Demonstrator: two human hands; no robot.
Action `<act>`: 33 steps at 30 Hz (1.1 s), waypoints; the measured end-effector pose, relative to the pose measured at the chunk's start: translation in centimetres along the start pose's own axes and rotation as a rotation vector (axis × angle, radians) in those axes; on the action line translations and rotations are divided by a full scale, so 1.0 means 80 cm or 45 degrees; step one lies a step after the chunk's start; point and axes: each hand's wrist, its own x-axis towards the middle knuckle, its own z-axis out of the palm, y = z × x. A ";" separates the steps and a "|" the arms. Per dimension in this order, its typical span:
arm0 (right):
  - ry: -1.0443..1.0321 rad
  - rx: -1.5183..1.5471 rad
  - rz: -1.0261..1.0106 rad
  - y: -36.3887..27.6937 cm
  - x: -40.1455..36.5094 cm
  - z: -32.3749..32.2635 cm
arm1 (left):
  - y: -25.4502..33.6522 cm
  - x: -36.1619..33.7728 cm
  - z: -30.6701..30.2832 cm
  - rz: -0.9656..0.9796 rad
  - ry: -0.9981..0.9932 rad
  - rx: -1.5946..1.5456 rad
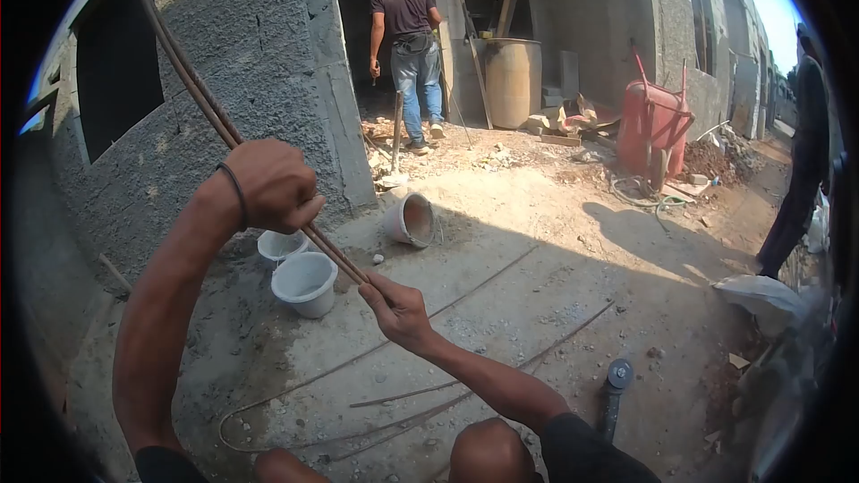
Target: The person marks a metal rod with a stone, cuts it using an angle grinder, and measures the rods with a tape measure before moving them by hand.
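My left hand (267, 184), with a dark band at the wrist, is closed in a fist around two thin steel rebar rods (183, 72). Lower down and to the right, my right hand (400, 311) grips the end of the same rods. They slant up to the upper left, past the top of the view. On the ground below lie more rebar rods (385, 422), one of them bent into a narrow loop at the left. An angle grinder (616, 394) rests on the ground to the right of my knee.
White buckets (305, 284) stand by the rough wall (242, 54); another bucket (412, 220) lies tipped over. A person (407, 36) walks into the doorway. Behind stand a drum (513, 83) and an upended red wheelbarrow (651, 130). Another person (799, 161) is at the right edge.
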 end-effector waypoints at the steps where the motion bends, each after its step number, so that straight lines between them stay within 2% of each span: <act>1: 0.059 0.015 0.021 0.004 0.001 0.001 | 0.001 0.012 -0.003 0.022 0.025 0.038; 9: 0.283 0.055 0.074 0.051 -0.009 -0.006 | 0.035 0.098 0.002 0.140 -0.076 0.199; 20: 0.429 0.050 0.198 0.051 -0.025 -0.029 | 0.074 0.155 0.001 0.275 -0.101 0.174; 23: 0.475 0.091 0.236 0.065 -0.026 -0.037 | 0.077 0.173 0.020 0.260 -0.007 0.105; 24: 0.495 0.067 0.209 0.069 -0.028 -0.035 | 0.077 0.180 0.023 0.287 -0.067 0.125; 33: 0.526 0.081 0.270 0.073 -0.031 -0.034 | 0.072 0.196 0.068 0.397 -0.022 0.239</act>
